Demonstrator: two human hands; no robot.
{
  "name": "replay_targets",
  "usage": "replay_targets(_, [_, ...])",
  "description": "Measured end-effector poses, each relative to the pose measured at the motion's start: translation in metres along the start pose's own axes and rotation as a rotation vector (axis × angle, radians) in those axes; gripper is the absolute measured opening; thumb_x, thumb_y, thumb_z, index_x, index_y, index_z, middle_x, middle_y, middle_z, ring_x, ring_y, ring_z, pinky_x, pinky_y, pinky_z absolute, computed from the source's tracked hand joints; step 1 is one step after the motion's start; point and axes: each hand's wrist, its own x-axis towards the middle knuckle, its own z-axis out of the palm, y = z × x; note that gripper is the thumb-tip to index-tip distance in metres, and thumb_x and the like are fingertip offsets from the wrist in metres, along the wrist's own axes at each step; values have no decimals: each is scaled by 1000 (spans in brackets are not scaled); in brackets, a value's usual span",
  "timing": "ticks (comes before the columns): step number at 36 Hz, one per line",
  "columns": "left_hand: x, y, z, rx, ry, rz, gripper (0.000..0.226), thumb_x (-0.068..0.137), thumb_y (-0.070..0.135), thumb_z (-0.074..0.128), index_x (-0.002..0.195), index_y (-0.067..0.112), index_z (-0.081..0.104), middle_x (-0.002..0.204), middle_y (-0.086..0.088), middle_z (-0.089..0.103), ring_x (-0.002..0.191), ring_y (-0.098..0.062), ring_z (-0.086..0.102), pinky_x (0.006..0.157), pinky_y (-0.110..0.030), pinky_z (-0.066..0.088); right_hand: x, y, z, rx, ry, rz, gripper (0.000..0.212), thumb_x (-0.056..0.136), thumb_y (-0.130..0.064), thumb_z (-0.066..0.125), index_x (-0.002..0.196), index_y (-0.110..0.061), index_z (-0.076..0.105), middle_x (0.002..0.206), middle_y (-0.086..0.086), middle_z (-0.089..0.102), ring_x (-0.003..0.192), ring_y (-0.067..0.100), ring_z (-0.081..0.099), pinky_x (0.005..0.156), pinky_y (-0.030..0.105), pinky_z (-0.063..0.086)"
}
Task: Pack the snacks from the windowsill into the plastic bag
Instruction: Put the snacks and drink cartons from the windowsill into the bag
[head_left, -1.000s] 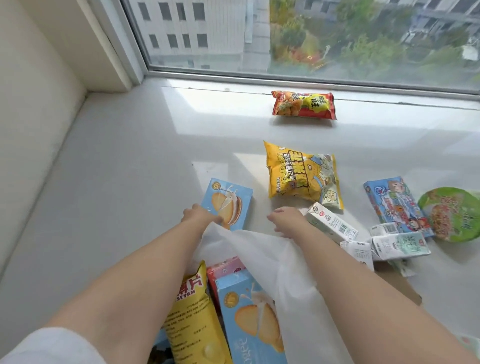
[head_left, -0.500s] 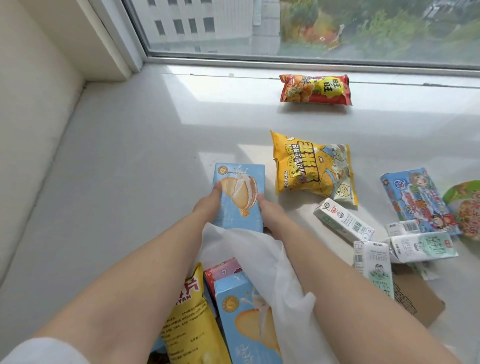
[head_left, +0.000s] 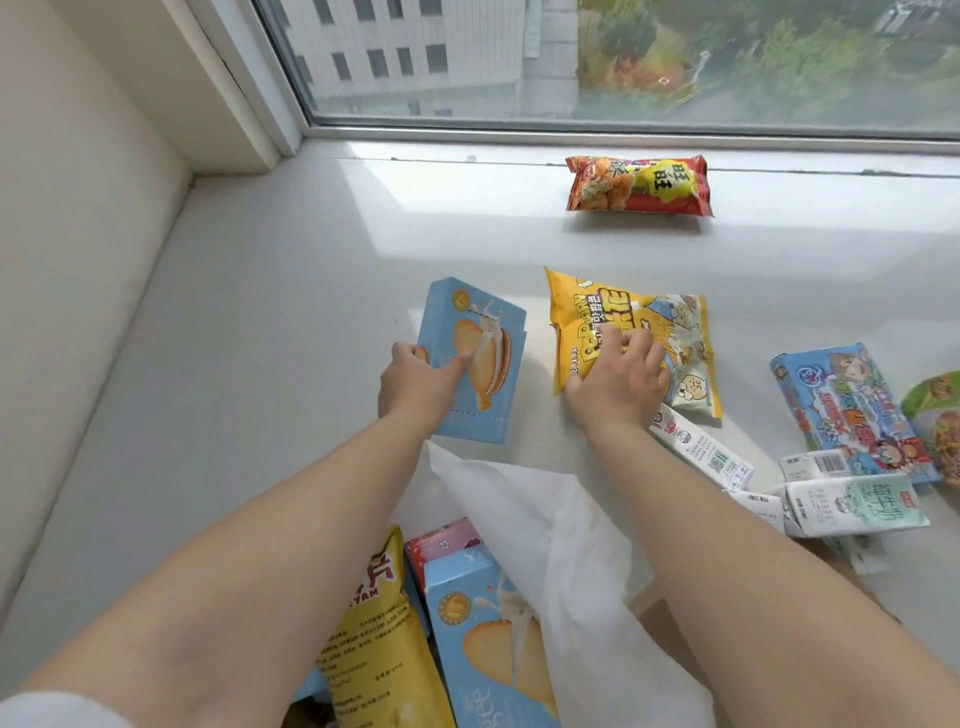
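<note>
Two blue biscuit boxes are seen: one biscuit box (head_left: 483, 338), printed with a cream-filled biscuit, is gripped at its left edge by the left hand (head_left: 415, 384), thumb across its front; the second box (head_left: 483, 639) sits in the white plastic bag (head_left: 561, 571) between the forearms; one yellow popcorn bag (head_left: 587, 312) on the windowsill (head_left: 260, 364) is clutched by the right hand (head_left: 618, 379); one red packet (head_left: 639, 184) lies by the glass.

Head-worn view, looking down, close over windowsill (head_left: 260, 364)
</note>
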Motion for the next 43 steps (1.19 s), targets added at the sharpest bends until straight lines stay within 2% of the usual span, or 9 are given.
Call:
replay_targets(3, [3,-3,-3,176,150,29,50,81,53,63,104,15,39,101,-2,55,82,-26,54,67,-33,41,20,12,5,-313,-196,-103,86,83,-24,62,149,-28,7,156,12,1,144,34,3,115,48,10])
replay_targets(6, [6,-1,0,276,203,87,50,83,50,62,108,13,39,109,-3,55,90,-30,58,68,-34,42,40,23,9,-435,-316,-170,89,85,-24,59,150,-30,-1,158,11,-8,145,35,-5,115,54,3])
replay_targets(14, [-5,16,35,603,174,234,41,90,38,55,117,11,37,114,-4,50,94,-30,60,63,-32,37,71,23,18,-362,-134,-347,49,79,-17,60,127,-20,47,128,14,46,120,32,43,106,43,29])
replay_targets(20, [-2,16,33,620,162,201,38,91,35,52,118,12,38,112,-4,54,93,-31,60,64,-32,38,66,27,3,-238,15,-432,21,58,10,64,77,-1,63,74,17,60,67,36,59,58,33,42])
replay_targets(25, [-7,16,19,531,150,170,35,89,35,52,111,11,40,107,-8,59,91,-33,59,66,-32,40,44,36,-32,-201,-24,-392,24,81,-1,49,100,-7,62,104,11,62,95,34,58,65,30,31])
replay_targets(29, [-33,21,-2,365,157,157,35,88,36,55,109,13,40,104,-7,59,86,-31,57,66,-33,41,17,38,-70,24,173,-397,26,80,-8,45,95,-9,66,95,11,65,79,39,60,60,31,33])
replay_targets(33, [-75,26,-42,245,240,360,32,87,33,58,105,13,41,100,-5,58,74,-27,48,64,-32,37,-18,41,-116,243,415,-434,17,76,-10,49,78,-4,64,70,16,63,54,36,56,55,27,29])
replay_targets(39, [-150,11,-115,-8,445,728,38,83,22,68,109,3,47,101,-12,62,84,-34,57,64,-28,32,-84,49,-184,527,609,-349,12,75,-6,53,67,-11,46,60,7,42,54,23,36,53,28,21])
replay_targets(43, [-193,-31,-139,10,479,1081,43,74,20,69,103,17,37,89,-9,67,62,-32,62,52,-24,39,-130,58,-211,676,645,-306,23,77,4,57,68,-12,42,55,-1,31,54,11,24,46,21,24])
